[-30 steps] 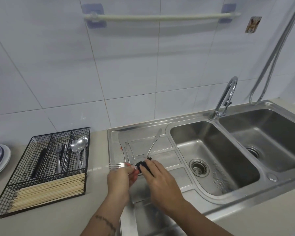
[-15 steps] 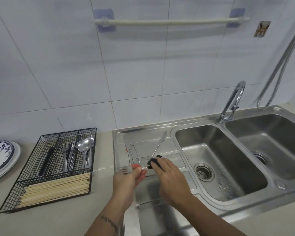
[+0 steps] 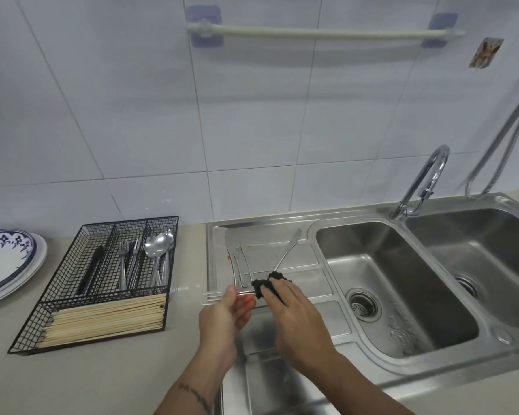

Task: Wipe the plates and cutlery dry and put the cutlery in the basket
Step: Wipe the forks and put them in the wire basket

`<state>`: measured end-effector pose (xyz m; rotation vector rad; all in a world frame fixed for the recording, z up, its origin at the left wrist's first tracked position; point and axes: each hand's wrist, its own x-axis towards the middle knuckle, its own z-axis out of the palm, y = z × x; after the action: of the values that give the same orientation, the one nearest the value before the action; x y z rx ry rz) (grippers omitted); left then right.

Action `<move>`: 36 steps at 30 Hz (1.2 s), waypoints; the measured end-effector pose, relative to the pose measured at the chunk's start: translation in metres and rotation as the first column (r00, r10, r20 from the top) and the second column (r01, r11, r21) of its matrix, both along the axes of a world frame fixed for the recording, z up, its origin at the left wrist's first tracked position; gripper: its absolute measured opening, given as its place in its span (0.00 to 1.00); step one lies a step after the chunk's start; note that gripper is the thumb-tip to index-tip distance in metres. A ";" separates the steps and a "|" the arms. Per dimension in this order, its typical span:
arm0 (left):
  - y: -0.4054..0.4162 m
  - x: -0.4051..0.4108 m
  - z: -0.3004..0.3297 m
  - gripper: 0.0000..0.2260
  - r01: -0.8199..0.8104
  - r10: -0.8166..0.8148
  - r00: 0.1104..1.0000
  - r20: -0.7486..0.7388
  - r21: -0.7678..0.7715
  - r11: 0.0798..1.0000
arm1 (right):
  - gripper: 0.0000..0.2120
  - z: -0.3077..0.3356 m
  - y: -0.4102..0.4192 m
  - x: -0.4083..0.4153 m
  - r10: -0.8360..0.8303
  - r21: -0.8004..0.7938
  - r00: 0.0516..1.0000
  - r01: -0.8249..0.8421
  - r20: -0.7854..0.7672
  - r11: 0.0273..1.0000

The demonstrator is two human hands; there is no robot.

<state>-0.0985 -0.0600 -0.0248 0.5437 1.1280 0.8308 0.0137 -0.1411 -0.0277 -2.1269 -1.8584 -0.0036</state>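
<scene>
The left hand [image 3: 225, 313] pinches a fork [image 3: 212, 296], tines pointing left, while the right hand [image 3: 288, 310] grips a dark cloth [image 3: 264, 287] around its handle. Beyond the hands, more cutlery [image 3: 285, 253] waits undried on the sink drainboard [image 3: 282, 244]. Left of them on the tabletop [image 3: 102, 369], the wire basket [image 3: 102, 283] already holds forks, spoons and chopsticks; plates [image 3: 6, 262] sit stacked farther left.

- I saw soft, even light; the towel rail [image 3: 324, 33] cast a faint shadow.
- The sink [image 3: 402, 363] glared mildly; edges bowed, detail looked soft.
</scene>
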 end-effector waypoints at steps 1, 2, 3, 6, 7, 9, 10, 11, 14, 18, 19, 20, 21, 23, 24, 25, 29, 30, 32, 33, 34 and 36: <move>0.000 -0.001 0.001 0.12 0.003 -0.003 1.000 0.007 -0.007 1.000 | 0.41 0.003 0.002 -0.003 0.022 0.002 1.000 -0.022 0.012 1.000; 0.000 -0.001 0.003 0.12 -0.003 0.003 1.000 0.008 -0.013 1.000 | 0.42 0.005 0.005 -0.006 0.050 -0.002 0.998 -0.050 0.030 0.999; 0.000 -0.001 0.005 0.12 -0.017 0.017 1.000 0.003 -0.018 1.000 | 0.43 0.004 0.006 -0.008 0.072 -0.016 0.996 -0.071 0.046 0.997; 0.003 -0.004 0.010 0.11 -0.022 0.022 1.000 -0.004 -0.027 0.999 | 0.42 0.000 0.006 -0.001 0.015 -0.035 0.999 -0.014 0.036 0.999; 0.003 -0.007 0.009 0.11 -0.013 0.013 1.000 -0.013 -0.025 1.000 | 0.41 0.001 0.005 0.002 -0.008 -0.034 1.000 0.008 0.025 0.999; 0.004 -0.010 0.006 0.10 -0.012 0.011 1.000 -0.026 -0.026 1.000 | 0.40 0.005 0.007 0.002 0.014 -0.013 0.999 -0.014 0.044 1.000; 0.005 -0.011 0.005 0.10 -0.016 0.015 0.999 -0.030 -0.024 1.000 | 0.41 0.007 0.009 -0.002 0.055 -0.006 0.997 -0.055 0.061 0.998; 0.006 -0.011 0.005 0.10 -0.021 0.020 0.999 -0.033 -0.022 1.000 | 0.44 0.008 0.012 -0.007 0.108 -0.018 0.991 -0.107 0.074 0.994; 0.008 -0.013 0.006 0.10 -0.047 0.046 0.999 -0.015 -0.025 0.999 | 0.53 0.005 0.017 -0.016 0.162 -0.110 0.981 -0.150 0.106 0.983; 0.018 -0.034 -0.001 0.09 -0.128 0.127 0.991 -0.037 -0.029 0.991 | 0.40 -0.005 0.020 -0.002 0.037 -0.088 0.994 -0.028 0.102 0.996; 0.020 -0.041 -0.001 0.09 -0.146 0.144 0.989 -0.045 -0.036 0.989 | 0.39 -0.007 0.022 0.000 0.029 -0.077 0.994 -0.020 0.107 0.997; 0.024 -0.048 -0.001 0.09 -0.153 0.151 0.987 -0.047 -0.037 0.987 | 0.39 -0.008 0.025 0.000 0.030 -0.079 0.993 -0.021 0.114 0.997; 0.028 -0.053 0.000 0.10 -0.148 0.146 0.988 -0.051 -0.034 0.988 | 0.39 -0.009 0.029 -0.001 0.033 -0.083 0.992 -0.023 0.119 0.996; 0.038 -0.061 0.003 0.12 -0.118 0.115 0.991 -0.072 -0.032 0.993 | 0.40 -0.007 0.036 -0.006 0.044 -0.073 0.993 -0.036 0.109 0.997; 0.046 -0.065 0.004 0.13 -0.106 0.103 0.991 -0.081 -0.032 0.994 | 0.39 -0.005 0.041 -0.008 0.053 -0.064 0.993 -0.046 0.104 0.997; 0.054 -0.069 0.006 0.13 -0.095 0.092 0.991 -0.095 -0.033 0.995 | 0.39 -0.002 0.045 -0.011 0.062 -0.056 0.993 -0.056 0.103 0.997; 0.097 -0.094 0.010 0.14 -0.085 0.081 0.981 -0.174 -0.012 0.996 | 0.42 0.005 0.064 -0.017 0.099 -0.028 0.991 -0.097 0.087 0.995; 0.110 -0.102 0.012 0.14 -0.089 0.087 0.976 -0.199 -0.004 0.996 | 0.44 0.007 0.069 -0.017 0.107 -0.041 0.992 -0.104 0.073 0.994; 0.139 -0.118 0.018 0.12 -0.104 0.100 0.957 -0.272 -0.001 0.995 | 0.46 0.008 0.075 -0.017 0.110 -0.063 0.993 -0.106 0.052 0.992; 0.155 -0.126 0.021 0.10 -0.103 0.099 0.941 -0.323 0.005 0.995 | 0.46 0.007 0.077 -0.016 0.103 -0.064 0.994 -0.100 0.039 0.993; 0.172 -0.133 0.023 0.08 -0.103 0.104 0.923 -0.371 0.022 0.994 | 0.46 0.007 0.078 -0.015 0.094 -0.061 0.995 -0.093 0.024 0.994; 0.205 -0.145 0.022 0.08 -0.057 0.100 0.843 -0.528 0.098 0.994 | 0.45 0.005 0.079 -0.012 0.078 -0.060 0.997 -0.078 0.007 0.995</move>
<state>-0.2437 0.1451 -0.0028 0.8321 1.6425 0.8189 0.0018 -0.0616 -0.0228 -2.0951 -1.9689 0.0611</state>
